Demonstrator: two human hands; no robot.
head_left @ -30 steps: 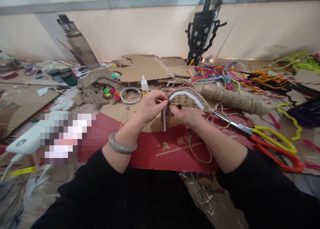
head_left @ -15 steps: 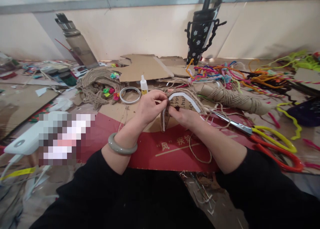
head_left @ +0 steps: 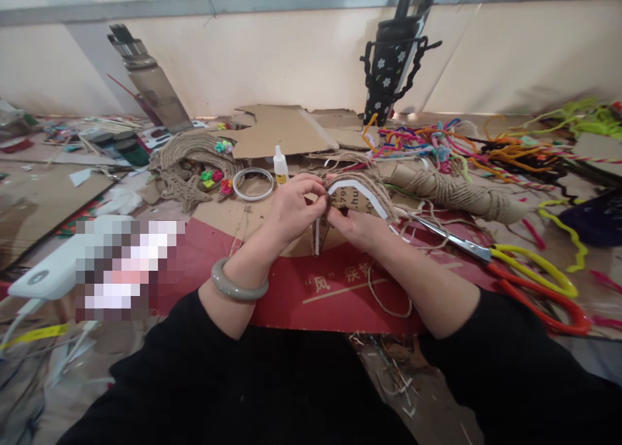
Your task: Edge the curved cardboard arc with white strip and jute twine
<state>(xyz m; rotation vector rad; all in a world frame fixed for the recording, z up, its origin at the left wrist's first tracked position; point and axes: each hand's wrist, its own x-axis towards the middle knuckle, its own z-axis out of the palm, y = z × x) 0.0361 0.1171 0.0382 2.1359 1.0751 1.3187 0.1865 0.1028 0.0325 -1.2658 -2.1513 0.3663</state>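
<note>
Between my hands stands a bent cardboard piece [head_left: 350, 199] with printed lettering, a white strip along its edge and rows of jute twine [head_left: 376, 184] over its outer side. My left hand [head_left: 300, 202], with a grey bangle on its wrist, is closed in a pinch at the piece's upper left edge; its fingertips partly hide what lies there. My right hand [head_left: 357, 226] grips the same piece from the near side, thumb on the printed face. A loose loop of twine hangs below my right wrist onto the red cardboard [head_left: 282, 296].
Scissors [head_left: 466, 244] with yellow and red handles lie right. Behind are a small glue bottle [head_left: 280, 166], a white ring [head_left: 253, 197], a twine-wound tube [head_left: 451, 195] and a twine starfish [head_left: 187, 189]. Two drink bottles [head_left: 158, 89] [head_left: 383, 69] stand at the wall; a white power bank [head_left: 48, 270] lies left.
Almost nothing differs. Both hands keep hold of the cardboard piece in nearly the same place, with only a slight shift of its curved, twine-covered side.
</note>
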